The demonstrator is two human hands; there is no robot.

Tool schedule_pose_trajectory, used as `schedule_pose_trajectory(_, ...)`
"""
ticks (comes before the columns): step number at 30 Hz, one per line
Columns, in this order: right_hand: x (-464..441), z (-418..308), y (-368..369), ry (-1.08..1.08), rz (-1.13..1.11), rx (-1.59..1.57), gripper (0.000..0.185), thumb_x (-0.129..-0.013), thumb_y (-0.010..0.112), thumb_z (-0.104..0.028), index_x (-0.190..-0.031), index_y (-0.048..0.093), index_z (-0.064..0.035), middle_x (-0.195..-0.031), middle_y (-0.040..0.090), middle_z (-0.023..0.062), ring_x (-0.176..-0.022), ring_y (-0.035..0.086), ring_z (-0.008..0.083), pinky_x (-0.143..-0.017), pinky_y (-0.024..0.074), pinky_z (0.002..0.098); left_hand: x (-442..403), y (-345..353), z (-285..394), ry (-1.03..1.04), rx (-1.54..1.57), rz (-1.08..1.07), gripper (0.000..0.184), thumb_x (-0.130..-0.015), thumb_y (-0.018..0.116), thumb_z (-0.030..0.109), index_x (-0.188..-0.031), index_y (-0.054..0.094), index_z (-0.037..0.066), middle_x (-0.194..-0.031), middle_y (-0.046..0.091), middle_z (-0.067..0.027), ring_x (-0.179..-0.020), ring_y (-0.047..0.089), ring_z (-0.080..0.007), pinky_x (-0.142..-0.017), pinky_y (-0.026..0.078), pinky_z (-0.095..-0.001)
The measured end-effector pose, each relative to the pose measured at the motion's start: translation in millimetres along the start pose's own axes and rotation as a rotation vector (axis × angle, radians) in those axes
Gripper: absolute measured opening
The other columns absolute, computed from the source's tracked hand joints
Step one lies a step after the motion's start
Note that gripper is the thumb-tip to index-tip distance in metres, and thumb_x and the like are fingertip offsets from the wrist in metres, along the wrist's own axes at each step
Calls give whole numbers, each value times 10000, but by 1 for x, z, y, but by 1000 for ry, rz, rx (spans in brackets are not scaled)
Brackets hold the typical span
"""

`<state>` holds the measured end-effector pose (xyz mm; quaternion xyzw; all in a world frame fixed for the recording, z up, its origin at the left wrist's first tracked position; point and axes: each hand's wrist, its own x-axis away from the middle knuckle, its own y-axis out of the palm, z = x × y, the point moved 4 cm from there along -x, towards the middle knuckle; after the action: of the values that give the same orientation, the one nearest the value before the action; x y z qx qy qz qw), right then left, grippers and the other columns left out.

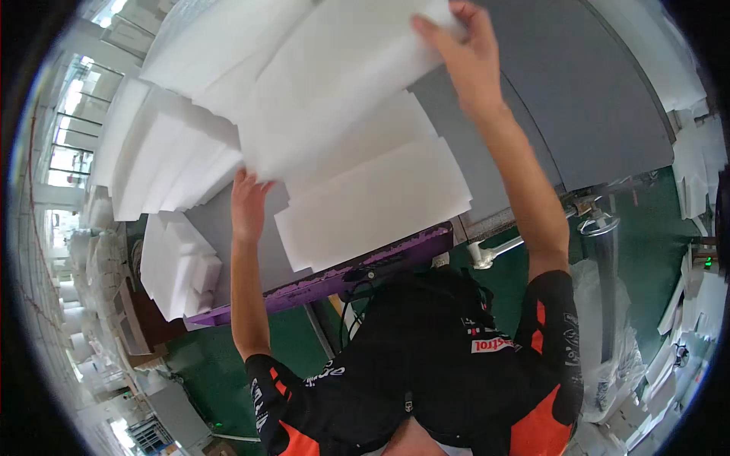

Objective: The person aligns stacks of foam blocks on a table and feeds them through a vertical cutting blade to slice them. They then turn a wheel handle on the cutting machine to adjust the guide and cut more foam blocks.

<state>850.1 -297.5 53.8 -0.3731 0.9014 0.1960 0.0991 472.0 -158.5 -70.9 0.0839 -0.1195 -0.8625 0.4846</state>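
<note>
A white foam sheet (334, 83) is stretched between my two hands above the table. My left hand (249, 201) pinches its near left corner, fingers closed. At the upper right my right hand (468, 57) grips the far right corner between thumb and fingers. Below the held sheet, flat white sheets (376, 201) lie in a loose pile on the grey table (277, 254), their edges not lined up. A thick stack of white foam sheets (171, 152) stands to the left of my left hand.
Smaller white foam pieces (179, 266) sit at the table's left corner. A purple edge beam (365, 266) runs along the near side. A metal bracket (494, 251) and a clear-wrapped post (601, 289) are at the right, over the green floor (639, 258).
</note>
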Motion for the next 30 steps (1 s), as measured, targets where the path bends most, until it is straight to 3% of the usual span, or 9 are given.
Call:
schedule_pose_trajectory(2, -5, -35, 14, -177, -76, 266, 736, -836, 594, -385, -1424, 264, -91, -1446, 300, 124, -1195, 404, 283, -997, 348, 467, -4, 36, 21, 50, -81, 9, 354, -942, 470, 282, -1223, 451, 68, -1187, 512, -98, -1066, 504, -192, -902, 393, -349)
schedule_pose_trajectory(5, 19, -39, 34, -565, -47, 507, 563, -861, 590, -270, -1343, 394, -53, -1210, 538, 122, -923, 568, 248, -786, 474, 401, -8, 89, 55, 202, -318, 16, 396, -953, 427, 279, -1285, 433, 62, -1233, 512, -116, -1122, 495, -207, -922, 392, -365)
schedule_pose_trajectory(10, 97, -15, 96, -1050, -317, 456, 428, -576, 682, -71, -989, 577, -112, -1347, 435, 138, -1189, 466, 304, -927, 436, 386, -5, 130, 89, 75, 291, -25, 434, -967, 371, 315, -1311, 431, 57, -1240, 519, -115, -1125, 503, -210, -911, 406, -340)
schedule_pose_trajectory(16, 149, 30, 130, -1101, -582, 553, 487, -648, 708, -167, -1108, 560, -107, -1388, 382, 131, -1281, 384, 297, -1049, 323, 438, -5, 53, 87, 92, -295, 115, 470, -973, 342, 356, -1316, 444, 51, -1241, 519, -105, -1087, 531, -203, -900, 418, -299)
schedule_pose_trajectory(20, 144, 50, 125, -864, -864, 308, 530, -719, 688, -261, -1199, 525, -106, -1371, 412, 108, -1272, 398, 262, -1076, 271, 452, 2, 19, 91, 43, -552, 299, 446, -965, 380, 338, -1303, 469, 61, -1217, 530, -97, -1040, 546, -200, -859, 435, -282)
schedule_pose_trajectory(23, 73, 75, 61, -600, -628, 462, 513, -807, 647, -342, -1231, 507, -88, -1268, 526, 96, -1178, 481, 253, -1048, 320, 407, 3, -45, 90, 266, -1067, 182, 432, -956, 421, 327, -1293, 478, 64, -1217, 530, -92, -1039, 546, -194, -851, 441, -277)
schedule_pose_trajectory(25, 29, 100, 5, -191, -567, 666, 557, -849, 601, -390, -1268, 480, -42, -1300, 513, 129, -1174, 490, 294, -1014, 374, 375, 10, -77, 84, -109, -20, 275, 436, -941, 466, 332, -1280, 492, 60, -1208, 540, -102, -1063, 535, -189, -861, 444, -279)
schedule_pose_trajectory(27, 12, 127, -43, 69, -579, 808, 645, -872, 543, -463, -1319, 436, -11, -1341, 472, 161, -1209, 462, 327, -1025, 363, 402, 2, -122, 73, -262, 248, -53, 425, -925, 498, 337, -1253, 520, 66, -1196, 557, -103, -1028, 555, -191, -846, 461, -296)
schedule_pose_trajectory(30, 26, 188, -85, 326, -541, 744, 628, -856, 519, -480, -1240, 492, 16, -1221, 549, 182, -1092, 538, 337, -941, 420, 430, -20, -136, 34, -357, 7, 157, 421, -883, 530, 308, -1228, 539, 67, -1148, 589, -88, -989, 581, -213, -836, 471, -318)
